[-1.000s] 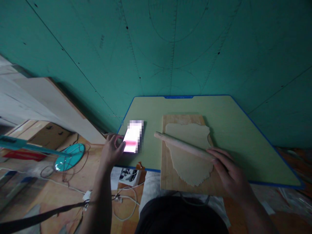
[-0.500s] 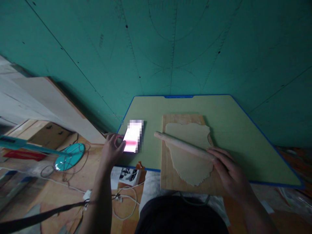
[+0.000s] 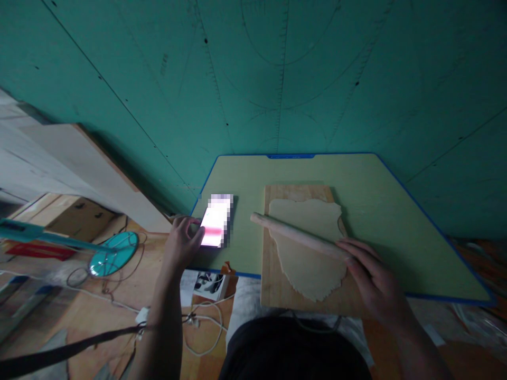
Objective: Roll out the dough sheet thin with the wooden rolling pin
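Observation:
A flat, ragged-edged sheet of dough lies on a wooden board. Slantwise across the dough rests a thin wooden rolling pin, its far left end reaching past the board's left edge. My right hand is closed on the near right end of the pin. To the left of the board, a phone with a bright, partly blurred screen lies on the table. My left hand grips its lower left edge, thumb at the screen and fingers curled beside it.
The pale green table has a blue rim and meets a green wall. On the floor at left are a turquoise round base, a cardboard box and loose cables. An orange clip sits on the table's front edge.

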Motion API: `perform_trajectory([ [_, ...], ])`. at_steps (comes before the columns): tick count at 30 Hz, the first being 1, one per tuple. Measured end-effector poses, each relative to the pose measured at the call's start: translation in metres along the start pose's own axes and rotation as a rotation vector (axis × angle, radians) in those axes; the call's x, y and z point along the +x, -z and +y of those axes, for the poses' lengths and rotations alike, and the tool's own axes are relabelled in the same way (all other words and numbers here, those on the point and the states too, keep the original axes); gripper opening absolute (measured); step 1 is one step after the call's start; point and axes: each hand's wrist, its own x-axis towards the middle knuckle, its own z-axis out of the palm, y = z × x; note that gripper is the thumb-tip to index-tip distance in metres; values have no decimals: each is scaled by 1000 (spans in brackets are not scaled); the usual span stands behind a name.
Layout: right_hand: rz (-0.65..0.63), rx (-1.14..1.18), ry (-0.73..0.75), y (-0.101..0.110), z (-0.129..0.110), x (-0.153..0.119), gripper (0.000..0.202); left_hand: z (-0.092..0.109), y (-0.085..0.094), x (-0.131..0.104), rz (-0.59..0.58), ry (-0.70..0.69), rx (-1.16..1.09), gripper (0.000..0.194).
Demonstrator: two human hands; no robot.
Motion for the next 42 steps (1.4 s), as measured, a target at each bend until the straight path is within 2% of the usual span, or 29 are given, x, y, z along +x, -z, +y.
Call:
perform_trajectory([
  [8,9,-18,44,0,1,2,31,1,1,1,-12,3,6,34],
  [21,10,-39,51,0,1,0,31,1,1,-1,6,-12,17,28],
  [28,12,-22,45,0,1,1,30,-1,-4,2,74,-21,11,28],
  [32,81,-34,28,-2,-2,2,28,-1,-3,3,164,-22,-22,24],
  [35,130,-40,13,-2,-4,4,27,13,-4,-4,247,-63,-70,23],
  [37,109,-39,-5,1,-4,7,26,33,-6,-10,262,-208,-119,24],
  [39,56,-36,-23,6,-3,9,26,59,-10,-17,195,-363,-172,26],
  [42,0,-31,-31,15,0,9,27,102,-19,-25,27,-555,-181,28],
])
